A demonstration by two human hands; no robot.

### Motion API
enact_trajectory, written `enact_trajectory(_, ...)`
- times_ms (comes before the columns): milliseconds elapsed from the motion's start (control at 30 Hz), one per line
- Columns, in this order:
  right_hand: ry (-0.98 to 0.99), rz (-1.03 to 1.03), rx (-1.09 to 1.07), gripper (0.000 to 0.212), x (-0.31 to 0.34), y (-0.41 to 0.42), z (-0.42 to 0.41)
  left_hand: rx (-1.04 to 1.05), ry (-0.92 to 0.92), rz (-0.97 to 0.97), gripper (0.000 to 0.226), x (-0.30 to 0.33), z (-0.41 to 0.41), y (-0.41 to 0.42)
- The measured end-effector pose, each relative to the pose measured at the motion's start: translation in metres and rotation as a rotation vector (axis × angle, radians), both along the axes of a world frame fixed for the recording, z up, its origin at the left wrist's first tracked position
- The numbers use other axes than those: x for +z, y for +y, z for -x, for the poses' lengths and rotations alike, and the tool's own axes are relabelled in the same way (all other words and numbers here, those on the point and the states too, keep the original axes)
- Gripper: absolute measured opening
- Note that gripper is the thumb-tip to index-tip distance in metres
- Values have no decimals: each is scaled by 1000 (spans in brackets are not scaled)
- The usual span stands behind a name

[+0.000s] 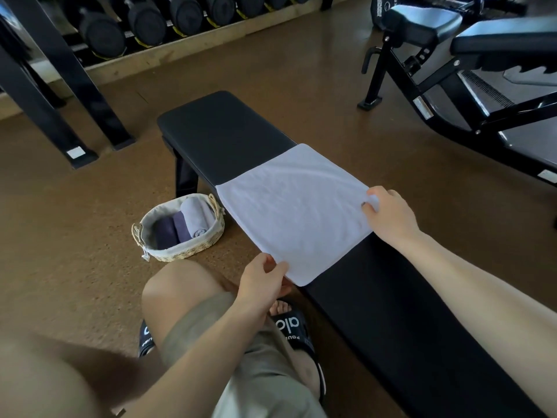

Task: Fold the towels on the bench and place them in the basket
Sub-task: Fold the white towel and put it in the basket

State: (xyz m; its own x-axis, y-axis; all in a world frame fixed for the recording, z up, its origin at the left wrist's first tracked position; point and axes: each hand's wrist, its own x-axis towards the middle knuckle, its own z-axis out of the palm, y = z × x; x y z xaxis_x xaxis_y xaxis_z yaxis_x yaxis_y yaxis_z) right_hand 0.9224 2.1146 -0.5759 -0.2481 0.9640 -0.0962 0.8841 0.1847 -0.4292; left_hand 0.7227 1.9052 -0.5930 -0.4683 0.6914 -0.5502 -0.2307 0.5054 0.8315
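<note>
Towel (294,211), white, lies spread flat across the black table (223,132), so its near corners are easy to reach; left hand (265,282) and right hand (390,214) each pinch one, seemingly to fold it before the basket (180,251) on the floor

White towel (294,212) is spread flat across the black bench (223,137), between both hands. Woven basket (180,253) sits on the floor beyond the left hand (263,282), holding three rolled towels (184,224).
</note>
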Motion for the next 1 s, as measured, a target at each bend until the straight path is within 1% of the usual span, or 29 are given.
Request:
enact_trajectory(133,26,-66,-38,24,-4,6,-6,20,-6,-31,11,3,-2,-2)
enact_trajectory(200,39,-112,-54,18,-6,9,-10,58,-11,-27,13,1,0,-2)
enact_trajectory(267,34,-138,-69,16,-5,12,-13,109,-28,-25,16,1,0,-3)
enact_trajectory(400,2,-139,-55,16,-4,13,-14,184,-80,-36,21,2,-2,-4)
enact_trajectory(500,-31,-156,-13,20,-8,11,-15,180,-96,-33,25,4,-7,-7)
enact_trajectory(567,-49,-163,0,24,-11,8,-17,139,-78,-48,19,6,-11,-10)
enact_trajectory(667,-76,-208,-7,24,-12,5,-18,92,-37,-58,16,8,-13,-11)
enact_trajectory(833,-97,-228,-55,25,-8,2,-18,158,-95,-19,11,8,-16,-8)
enact_trajectory(900,-80,-216,-82,26,-7,3,-18,198,-121,-4,15,9,-18,-7)
enact_trajectory(1000,-27,-137,-150,30,-4,6,-20,199,-158,-5,31,13,-23,-7)
